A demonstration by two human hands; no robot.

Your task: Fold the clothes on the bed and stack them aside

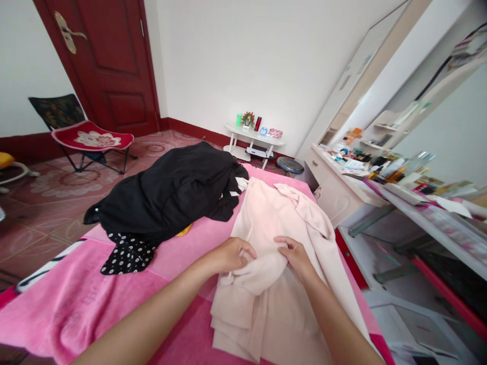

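A pale pink garment (274, 213), long and partly folded, lies spread over the pink bed cover (182, 268) in front of me. My left hand (231, 255) is at its left side, with curled fingers closed on a bunched fold of the cloth. On the other side of that fold, my right hand (296, 257) pinches the fabric between thumb and fingers. The bunched part sags between both hands, and the layers below lie flat toward me. Where exactly the cloth sits within the fingers is partly hidden.
Left of the garment lies a heap of black clothes (163, 187) with a dotted black piece (129, 253). A dressing table (338, 177) crowded with bottles stands right. Farther back are a folding chair (93, 136), a red door (102, 56), a small white table (253, 136) and a round stool (289, 165).
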